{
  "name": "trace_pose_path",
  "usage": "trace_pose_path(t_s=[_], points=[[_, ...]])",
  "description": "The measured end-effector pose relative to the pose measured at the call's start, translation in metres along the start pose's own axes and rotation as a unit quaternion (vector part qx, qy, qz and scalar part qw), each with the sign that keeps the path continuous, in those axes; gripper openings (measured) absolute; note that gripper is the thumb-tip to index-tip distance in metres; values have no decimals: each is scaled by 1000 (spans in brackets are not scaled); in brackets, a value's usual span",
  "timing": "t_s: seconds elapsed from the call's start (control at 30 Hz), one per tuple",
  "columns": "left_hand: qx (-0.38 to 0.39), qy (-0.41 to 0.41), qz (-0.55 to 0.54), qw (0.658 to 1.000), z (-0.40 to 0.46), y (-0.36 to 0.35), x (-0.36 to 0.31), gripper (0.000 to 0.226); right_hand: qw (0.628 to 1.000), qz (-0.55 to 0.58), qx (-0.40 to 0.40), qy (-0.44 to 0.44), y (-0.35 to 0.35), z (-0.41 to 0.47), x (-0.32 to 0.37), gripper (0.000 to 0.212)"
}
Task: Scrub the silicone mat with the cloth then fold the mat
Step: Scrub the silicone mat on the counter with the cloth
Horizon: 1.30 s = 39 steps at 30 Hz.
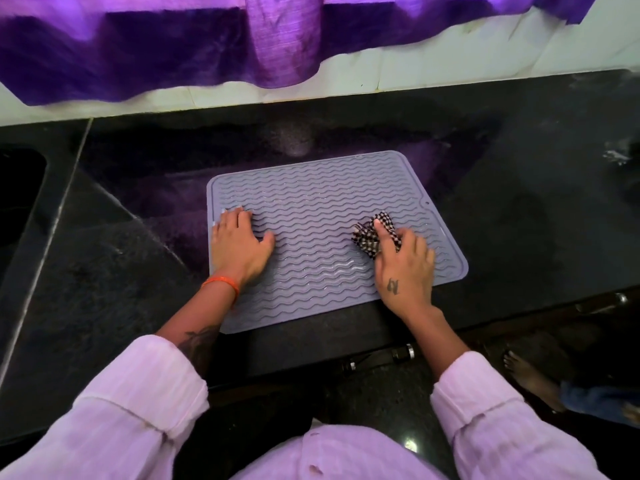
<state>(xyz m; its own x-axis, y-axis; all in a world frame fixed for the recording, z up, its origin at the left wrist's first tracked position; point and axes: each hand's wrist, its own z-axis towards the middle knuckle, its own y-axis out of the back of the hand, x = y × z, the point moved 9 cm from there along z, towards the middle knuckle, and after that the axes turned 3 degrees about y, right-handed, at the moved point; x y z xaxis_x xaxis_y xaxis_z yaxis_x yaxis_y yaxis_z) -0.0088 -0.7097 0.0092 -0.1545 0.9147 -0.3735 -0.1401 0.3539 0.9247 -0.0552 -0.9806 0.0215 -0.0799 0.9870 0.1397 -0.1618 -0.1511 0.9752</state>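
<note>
My left hand (239, 245) presses flat, fingers straight, on the silicone mat (322, 216), which lies unfolded on the black counter (519, 202). My right hand (403, 268) grips the bunched checked cloth (372, 233) against the mat's right side.

Nothing readable here

The only mark close to writing is the small dark tattoo (392, 286) on the back of my right hand (403, 261); it looks like a symbol or a character or two, but I cannot make out what it says. The darker tattoo on my left forearm (201, 341) is a figure, not letters, and half under my sleeve.
</note>
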Motion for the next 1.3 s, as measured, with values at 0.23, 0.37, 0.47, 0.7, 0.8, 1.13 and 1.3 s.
trace_pose_path(t_s=[0.23,0.37,0.47,0.7,0.8,1.13,1.3], points=[[-12,9,25,1000,-8,-6,-1,68,998,46,-23,34,14,8,-20,52],[2,-12,23,1000,-5,-9,-7,70,1000,-2,-10,1,5,4,-18,56],[10,-14,23,1000,-5,-11,-5,69,998,56,23,26,8,16,-25,59],[10,-12,26,1000,-4,-13,-2,71,999,0,-30,-25,7,6,-28,59],[12,-13,21,1000,-4,-13,-3,70,998,63,-1,12,12,16,-34,60],[9,-13,14,1000,-5,-12,-3,69,998,40,-51,21,17,20,-47,46],[7,-13,21,1000,-5,-12,-4,69,996,-19,-83,-34,13,11,-50,53]])
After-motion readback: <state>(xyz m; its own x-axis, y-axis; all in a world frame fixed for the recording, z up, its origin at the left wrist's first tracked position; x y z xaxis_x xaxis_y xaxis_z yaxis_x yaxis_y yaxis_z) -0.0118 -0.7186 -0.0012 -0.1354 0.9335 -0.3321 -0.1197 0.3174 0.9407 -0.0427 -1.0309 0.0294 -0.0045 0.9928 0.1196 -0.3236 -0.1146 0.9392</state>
